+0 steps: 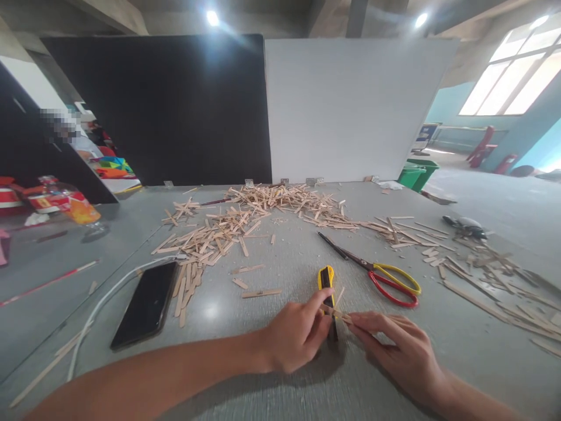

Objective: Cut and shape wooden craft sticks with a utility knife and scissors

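Observation:
Between my two hands, low over the table, is a small wooden stick (338,313) with a thin sliver standing out from it. My left hand (302,330) pinches its left end between thumb and forefinger. The fingertips of my right hand (397,345) close on its right end. Just behind and under the stick lies a yellow and black utility knife (326,278), partly covered by my left fingers. Beyond my right hand, scissors (372,268) with one red and one yellow handle rest on the table, their blades pointing to the far left.
A big heap of wooden sticks (228,225) spreads across the grey table (210,362). More sticks and scraps (495,269) lie at right. A phone (146,304) with a white cable (94,313) is at left, near an orange drink bottle (76,204). Black and white panels (350,111) stand behind.

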A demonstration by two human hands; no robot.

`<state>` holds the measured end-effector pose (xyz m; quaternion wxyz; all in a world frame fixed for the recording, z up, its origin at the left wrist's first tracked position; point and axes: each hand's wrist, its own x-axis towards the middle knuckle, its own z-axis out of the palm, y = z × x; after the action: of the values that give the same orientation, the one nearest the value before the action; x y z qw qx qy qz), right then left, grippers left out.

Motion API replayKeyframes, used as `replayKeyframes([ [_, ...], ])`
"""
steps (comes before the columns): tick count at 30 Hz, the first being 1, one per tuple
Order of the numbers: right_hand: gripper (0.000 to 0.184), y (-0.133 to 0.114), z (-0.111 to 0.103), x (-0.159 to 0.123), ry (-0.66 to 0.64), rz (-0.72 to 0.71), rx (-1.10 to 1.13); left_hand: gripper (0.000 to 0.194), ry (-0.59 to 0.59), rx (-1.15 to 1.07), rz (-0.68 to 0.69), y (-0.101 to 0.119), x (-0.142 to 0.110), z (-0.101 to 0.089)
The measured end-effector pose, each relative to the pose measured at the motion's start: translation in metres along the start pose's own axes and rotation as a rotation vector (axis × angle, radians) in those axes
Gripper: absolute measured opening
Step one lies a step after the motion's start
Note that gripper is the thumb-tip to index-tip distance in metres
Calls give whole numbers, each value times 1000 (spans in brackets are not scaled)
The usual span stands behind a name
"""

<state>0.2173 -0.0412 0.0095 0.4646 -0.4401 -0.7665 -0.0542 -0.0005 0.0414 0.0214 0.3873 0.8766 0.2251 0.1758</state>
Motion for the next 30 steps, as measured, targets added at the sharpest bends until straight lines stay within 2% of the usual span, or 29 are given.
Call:
replayKeyframes([
  [4, 14, 1, -1, 4, 0, 20, 18, 45, -42, -306, -100, -5, 9, -2],
  [7, 15, 4, -1, 3, 9, 55, 29, 51, -60, -561, -228, -7, 15, -3],
  [9, 14, 7, -1, 1, -8, 69, 48, 57, -64, -638, -264, -8, 17, -3],
  [16, 14, 8, 0, -3, -108, 94, 174, 55, -42, -687, -271, -8, 17, 1],
  [26, 12, 8, 1, -7, -165, 82, 225, 44, -53, -738, -276, -11, 16, 2],
  [30, 11, 6, 0, -6, -169, 77, 221, 46, -89, -768, -282, -12, 15, 1],
])
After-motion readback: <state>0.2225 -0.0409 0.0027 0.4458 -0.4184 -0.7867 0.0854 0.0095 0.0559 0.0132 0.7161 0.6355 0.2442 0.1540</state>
